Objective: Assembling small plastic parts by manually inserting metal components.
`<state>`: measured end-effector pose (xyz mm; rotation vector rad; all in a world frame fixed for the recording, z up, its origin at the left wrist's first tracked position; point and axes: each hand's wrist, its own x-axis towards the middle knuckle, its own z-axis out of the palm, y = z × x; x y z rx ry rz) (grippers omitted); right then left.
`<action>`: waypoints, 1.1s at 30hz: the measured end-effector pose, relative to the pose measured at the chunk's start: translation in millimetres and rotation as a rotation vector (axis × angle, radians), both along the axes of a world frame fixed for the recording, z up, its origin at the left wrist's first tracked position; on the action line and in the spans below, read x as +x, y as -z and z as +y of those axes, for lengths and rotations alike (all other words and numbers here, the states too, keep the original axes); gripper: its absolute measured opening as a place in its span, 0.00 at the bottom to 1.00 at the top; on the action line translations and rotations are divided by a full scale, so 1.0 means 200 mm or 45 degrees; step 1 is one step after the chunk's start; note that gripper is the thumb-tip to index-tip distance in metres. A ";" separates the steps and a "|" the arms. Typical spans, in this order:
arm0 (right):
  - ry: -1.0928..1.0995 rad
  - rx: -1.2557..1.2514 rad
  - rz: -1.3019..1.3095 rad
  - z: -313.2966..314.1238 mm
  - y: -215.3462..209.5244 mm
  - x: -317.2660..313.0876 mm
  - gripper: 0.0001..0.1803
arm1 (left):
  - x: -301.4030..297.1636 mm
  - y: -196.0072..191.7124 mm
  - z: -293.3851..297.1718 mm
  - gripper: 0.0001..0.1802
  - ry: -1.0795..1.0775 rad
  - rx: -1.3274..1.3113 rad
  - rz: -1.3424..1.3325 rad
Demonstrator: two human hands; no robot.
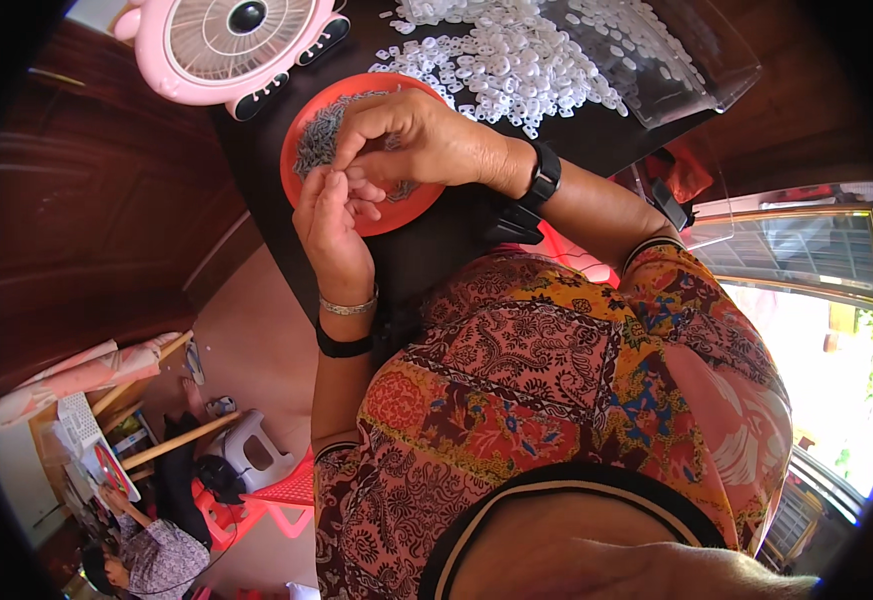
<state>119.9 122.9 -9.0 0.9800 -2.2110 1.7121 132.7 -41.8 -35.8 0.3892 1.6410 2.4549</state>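
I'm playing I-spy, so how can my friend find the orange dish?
Find the black table, then the pink fan at its upper left. Just right of and below that fan sits the round orange dish. Unlike the white heap beside it, it holds small grey pieces.

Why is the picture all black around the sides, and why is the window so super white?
In the head view, the black, curved border likely comes from the wide fisheye lens; in the head view, the window is washed out by glare, while the wooden panelling looks dim; also in the head view, the left hand and right hand look fairly sharp.
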 end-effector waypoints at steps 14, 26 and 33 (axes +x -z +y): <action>-0.112 -0.061 -0.163 0.03 0.00 0.01 0.08 | 0.03 -0.03 0.01 0.09 -0.002 -0.056 0.030; 0.084 0.769 0.279 0.11 0.03 0.00 0.08 | 0.04 -0.05 -0.01 0.07 -0.086 -0.021 -0.019; 0.307 1.021 0.414 0.02 0.11 0.00 0.05 | 0.03 -0.04 0.00 0.07 -0.116 -0.046 -0.015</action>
